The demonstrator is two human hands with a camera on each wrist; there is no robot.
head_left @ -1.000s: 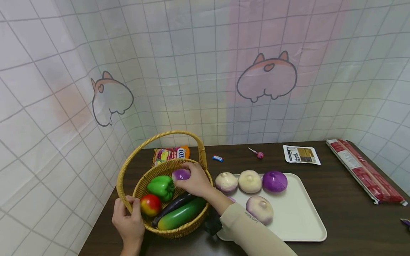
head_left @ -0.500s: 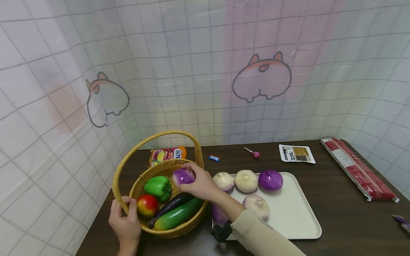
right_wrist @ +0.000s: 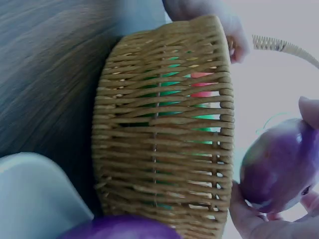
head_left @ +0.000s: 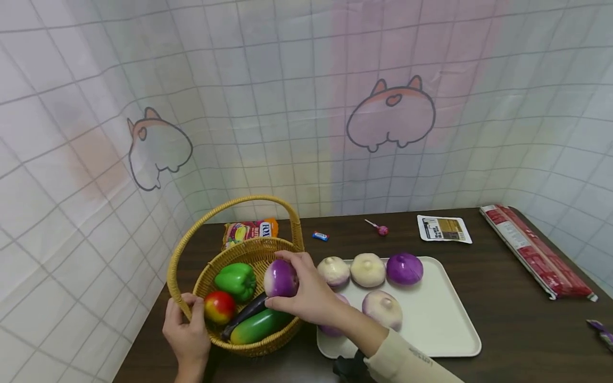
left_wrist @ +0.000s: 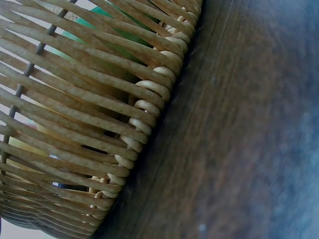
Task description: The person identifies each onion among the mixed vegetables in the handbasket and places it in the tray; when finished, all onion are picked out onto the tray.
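Note:
My right hand (head_left: 311,295) holds a purple-and-white turnip (head_left: 280,277) over the right side of a wicker basket (head_left: 261,348). In the right wrist view, the turnip (right_wrist: 279,167) is above the basket's rim, with fingers and thumb around it. On the basket's left, my left hand (head_left: 188,330) grips the rim where the tall handle (head_left: 178,255) joins. Inside lie a green bell pepper (head_left: 236,281), a red-and-yellow mango (head_left: 220,307), a dark long eggplant (head_left: 246,315) and a green cucumber-like vegetable (head_left: 261,325). The left wrist view shows only basket weave (left_wrist: 99,94) and tabletop.
Right of the basket, a white tray (head_left: 440,319) bears several turnips (head_left: 383,309), one partly behind my right forearm. Along the back lie a candy bag (head_left: 249,231), a small blue wrapper (head_left: 320,235), a lollipop (head_left: 382,230) and a white packet (head_left: 444,229). A long red package (head_left: 538,252) is at right.
My right hand has risen from inside the basket and moved right and nearer with the turnip, which now shows more fully. The left hand keeps its hold on the basket.

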